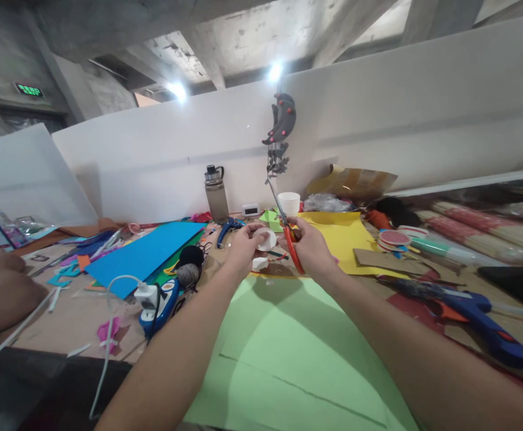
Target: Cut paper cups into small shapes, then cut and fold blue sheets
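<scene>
In the middle of the view my left hand (244, 246) pinches a small round white piece (267, 239), which looks like a paper disc. Close beside it, my right hand (310, 246) is closed around the orange handles of a pair of scissors (292, 248). The blades point up and away, apart from the white piece. Another small white scrap (260, 263) lies just below my left hand. Under both forearms spreads a large light green sheet (288, 347) with a long cut or crease line across it.
Blue sheet (147, 254), power strip (160, 308) and yarn balls (190, 266) lie left; yellow sheet (344, 236) and blue glue gun (481, 323) right. A bottle (217, 194), white cups (289, 203) and hanging moon ornament (283, 123) are behind. Another person's arm (7, 293) rests far left.
</scene>
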Demonstrator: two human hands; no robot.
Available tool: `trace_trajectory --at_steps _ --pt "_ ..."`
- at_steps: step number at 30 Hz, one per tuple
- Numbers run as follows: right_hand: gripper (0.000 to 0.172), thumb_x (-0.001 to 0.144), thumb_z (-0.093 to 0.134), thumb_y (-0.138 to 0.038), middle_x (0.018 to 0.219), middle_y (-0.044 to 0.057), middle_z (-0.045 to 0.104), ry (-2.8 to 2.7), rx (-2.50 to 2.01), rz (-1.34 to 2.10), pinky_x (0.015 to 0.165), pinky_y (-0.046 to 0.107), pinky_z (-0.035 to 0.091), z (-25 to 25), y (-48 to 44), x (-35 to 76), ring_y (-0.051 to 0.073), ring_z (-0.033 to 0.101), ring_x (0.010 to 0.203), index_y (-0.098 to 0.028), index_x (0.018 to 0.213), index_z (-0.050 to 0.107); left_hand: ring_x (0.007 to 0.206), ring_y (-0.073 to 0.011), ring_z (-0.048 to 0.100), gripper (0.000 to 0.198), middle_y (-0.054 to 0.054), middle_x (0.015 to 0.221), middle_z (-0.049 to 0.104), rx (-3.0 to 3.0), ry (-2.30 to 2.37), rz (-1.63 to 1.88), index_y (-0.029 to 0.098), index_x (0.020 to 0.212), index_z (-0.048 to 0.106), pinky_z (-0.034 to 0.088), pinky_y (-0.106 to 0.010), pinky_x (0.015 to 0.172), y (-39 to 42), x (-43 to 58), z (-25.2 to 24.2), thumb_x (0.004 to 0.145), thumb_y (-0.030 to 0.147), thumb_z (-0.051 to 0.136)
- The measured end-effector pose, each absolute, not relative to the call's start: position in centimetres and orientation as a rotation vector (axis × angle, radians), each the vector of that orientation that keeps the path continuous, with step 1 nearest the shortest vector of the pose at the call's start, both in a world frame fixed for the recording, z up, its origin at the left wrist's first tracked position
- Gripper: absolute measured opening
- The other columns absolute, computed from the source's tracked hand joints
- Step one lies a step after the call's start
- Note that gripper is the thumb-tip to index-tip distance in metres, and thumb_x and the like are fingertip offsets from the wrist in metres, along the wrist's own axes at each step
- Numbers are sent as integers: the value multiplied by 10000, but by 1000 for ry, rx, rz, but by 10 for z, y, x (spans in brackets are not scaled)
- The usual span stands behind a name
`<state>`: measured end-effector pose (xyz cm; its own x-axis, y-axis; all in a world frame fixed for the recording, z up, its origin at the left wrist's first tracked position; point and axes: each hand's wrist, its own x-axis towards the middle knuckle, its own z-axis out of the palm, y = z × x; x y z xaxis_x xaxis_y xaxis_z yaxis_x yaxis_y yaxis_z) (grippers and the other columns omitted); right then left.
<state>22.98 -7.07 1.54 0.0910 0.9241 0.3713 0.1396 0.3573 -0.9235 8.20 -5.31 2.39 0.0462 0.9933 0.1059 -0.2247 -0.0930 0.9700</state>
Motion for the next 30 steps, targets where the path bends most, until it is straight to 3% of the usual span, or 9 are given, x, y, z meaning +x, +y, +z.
trace_trajectory --at_steps 4,9,13,18,23,27,30 --pt "669 586 767 -317 665 -19 621 -1229 -1024 1012 449 226 412 21 -76 225 98 486 466 -168 1211 583 593 -122 593 293 -30 830 647 1167 987 1398 180 930 552 425 -190 406 -53 83 23 693 235 715" --pt "590 654 737 -382 569 -57 554 -1244 -1036 925 421 208 360 22 -78 226 83 428 427 -185 1195 605 638 -142 615 341 -28 825 656 1259 985 1485 191 929 507 450 -201 439 -46 77 23 664 215 720" --pt "593 692 722 -458 605 -26 597 -1270 -1046 819 486 239 424 20 -76 228 138 539 525 -179 1200 599 591 -114 581 423 -21 785 670 1300 983 1541 177 937 533 409 -184 445 -39 69 21 588 206 771" --pt "646 655 759 -436 840 51 694 -1257 -1047 740 679 303 512 17 -72 230 198 644 767 -167 1215 583 596 -96 547 319 -2 784 683 1391 945 1534 175 916 652 373 -187 483 -34 64 20 612 214 742" --pt "722 623 777 -385 909 65 710 -1198 -1018 779 746 343 531 14 -68 232 209 665 805 -165 1266 533 813 -173 632 193 -21 846 717 1653 1020 1527 184 847 707 469 -284 758 -42 64 26 657 218 711" --pt "688 637 773 -364 955 79 717 -1251 -1007 719 789 372 528 12 -66 231 220 672 836 -180 1258 541 891 -203 641 144 -43 899 724 1960 1132 1448 192 850 716 465 -316 820 -51 66 31 724 198 647" --pt "694 639 776 -356 973 92 720 -1281 -990 691 805 387 529 12 -66 229 227 677 843 -184 1265 530 942 -209 637 215 -52 969 720 2074 1132 1406 194 888 720 464 -318 851 -54 69 32 716 129 608"
